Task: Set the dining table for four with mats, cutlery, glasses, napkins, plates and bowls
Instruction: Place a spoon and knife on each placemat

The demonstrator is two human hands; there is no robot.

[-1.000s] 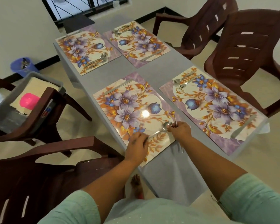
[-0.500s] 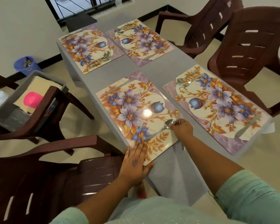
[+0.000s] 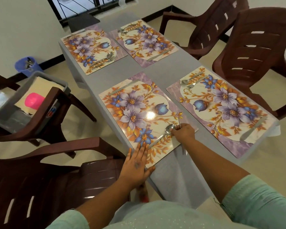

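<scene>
1. Grey dining table (image 3: 157, 75), laid with four floral mats; brown plastic chairs (image 3: 256, 52) on both sides.
2. Near-left mat (image 3: 139, 116): knife (image 3: 122, 88) along the far edge, spoon (image 3: 163, 134) at the near edge. Remaining three mats each already carrying a knife, spoon and fork.
3. Grey plastic tub (image 3: 31, 96) resting on the left chair: cream folded cloth, probably the napkins, topped by a pink item of unclear kind; something transparent at the near end, not identifiable.
4. Blue bucket (image 3: 26, 65) on the floor by the wall, holding spare cutlery.
5. Left hand (image 3: 137, 164): flat, fingers straight, pressing the near-left mat's front corner.
6. Right hand (image 3: 184, 132): pinching a fork (image 3: 180, 122), thin metal showing above and below the fist, just beside the spoon's bowl.
7. Progress, judged: mats done; cutlery nearly done, this fork apparently the last piece. Glasses, napkins, plates and bowls not yet on the table.
8. Next step, judged: fork laid parallel to the spoon, then a reach to the tub.
</scene>
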